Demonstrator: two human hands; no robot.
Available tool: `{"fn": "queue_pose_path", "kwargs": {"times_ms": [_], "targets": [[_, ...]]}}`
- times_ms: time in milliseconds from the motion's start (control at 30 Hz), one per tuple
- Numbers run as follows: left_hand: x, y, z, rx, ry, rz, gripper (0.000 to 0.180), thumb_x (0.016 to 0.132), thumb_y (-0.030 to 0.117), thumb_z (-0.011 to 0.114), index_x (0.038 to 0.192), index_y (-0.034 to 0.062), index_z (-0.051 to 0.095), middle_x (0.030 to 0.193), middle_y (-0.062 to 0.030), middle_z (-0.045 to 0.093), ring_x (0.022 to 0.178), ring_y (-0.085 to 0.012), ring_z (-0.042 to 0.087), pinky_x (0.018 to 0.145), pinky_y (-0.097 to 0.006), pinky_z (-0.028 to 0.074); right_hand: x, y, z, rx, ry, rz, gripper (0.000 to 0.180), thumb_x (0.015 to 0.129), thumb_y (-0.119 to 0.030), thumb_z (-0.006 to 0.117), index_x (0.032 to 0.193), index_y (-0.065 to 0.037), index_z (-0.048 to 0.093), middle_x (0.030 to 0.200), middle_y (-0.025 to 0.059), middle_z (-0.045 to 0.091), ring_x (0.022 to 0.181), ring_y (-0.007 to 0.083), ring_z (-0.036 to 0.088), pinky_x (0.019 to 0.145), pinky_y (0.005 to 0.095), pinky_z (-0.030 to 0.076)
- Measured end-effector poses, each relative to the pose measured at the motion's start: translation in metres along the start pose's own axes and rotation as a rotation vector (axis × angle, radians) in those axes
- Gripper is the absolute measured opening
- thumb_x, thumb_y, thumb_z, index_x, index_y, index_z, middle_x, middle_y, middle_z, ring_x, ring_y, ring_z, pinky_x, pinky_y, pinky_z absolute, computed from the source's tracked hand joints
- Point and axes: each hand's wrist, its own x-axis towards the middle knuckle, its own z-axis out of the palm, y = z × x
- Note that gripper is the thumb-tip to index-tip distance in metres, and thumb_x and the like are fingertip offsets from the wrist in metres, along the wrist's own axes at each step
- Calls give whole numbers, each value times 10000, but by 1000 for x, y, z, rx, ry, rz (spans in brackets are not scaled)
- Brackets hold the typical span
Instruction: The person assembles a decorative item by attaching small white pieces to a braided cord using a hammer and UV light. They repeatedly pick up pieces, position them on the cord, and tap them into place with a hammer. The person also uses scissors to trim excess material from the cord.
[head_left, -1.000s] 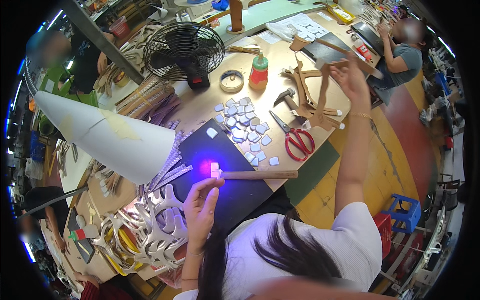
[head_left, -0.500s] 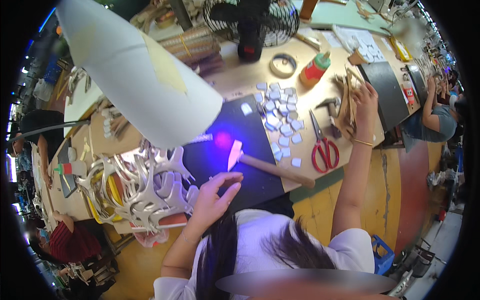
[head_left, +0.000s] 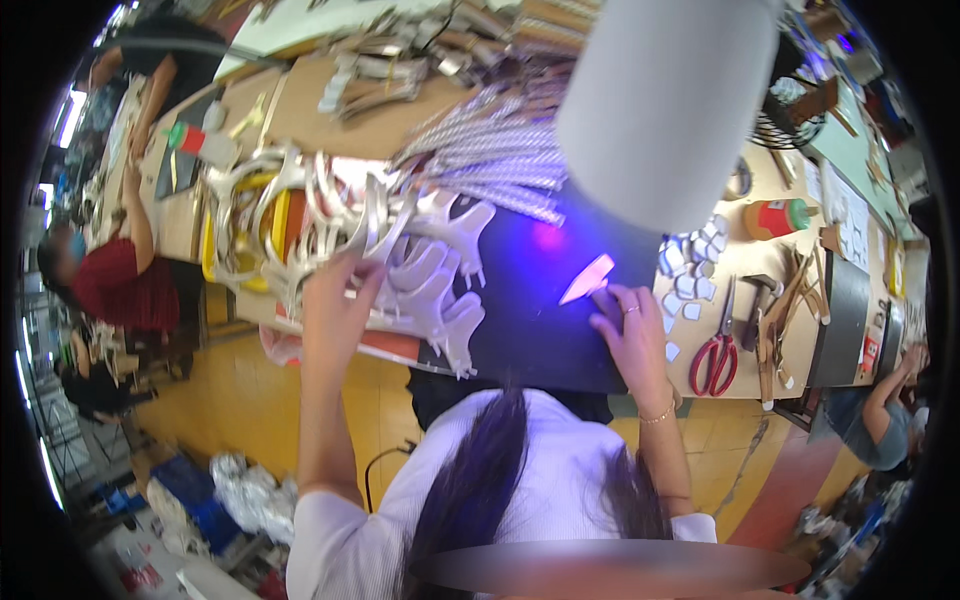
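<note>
Silver straps (head_left: pixel 432 288) around the curled left hand (head_left: pixel 342 295), pink-lit hammer head (head_left: pixel 590 279) just beyond the curled right hand (head_left: pixel 633 330): can't tell whether either grips!

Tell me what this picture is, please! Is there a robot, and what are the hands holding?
No robot here: these are a person's bare hands. A camera worn on their head looks down, and its very wide lens makes straight edges look bent.

The left hand is at a pile of silvery, branching pieces; I can't tell whether it grips one. The right hand seems to hold a hammer over a dark mat. To its right are small pale pieces, red-handled scissors and a green-capped bottle.
</note>
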Motion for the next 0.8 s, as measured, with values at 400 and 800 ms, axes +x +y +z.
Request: {"fn": "queue_pose_path", "kwargs": {"times_ms": [400,800], "targets": [[34,-45,23,215,88,161,225,811,187,765,933,-1,743,903,-179,670,841,-329,663,774,-410,519,-7,2,21,43,129,19,346,877,-96,707,1201,-31,608,1048,152,565,999,338,556,897,433,446],[-1,25,-57,124,250,-22,291,831,201,789,1029,0,716,905,-125,725,787,-226,697,743,-317,543,-2,1,23,36,192,82,357,858,-141,739,1180,-52,614,997,142,569,957,333,561,847,433,440]]}}
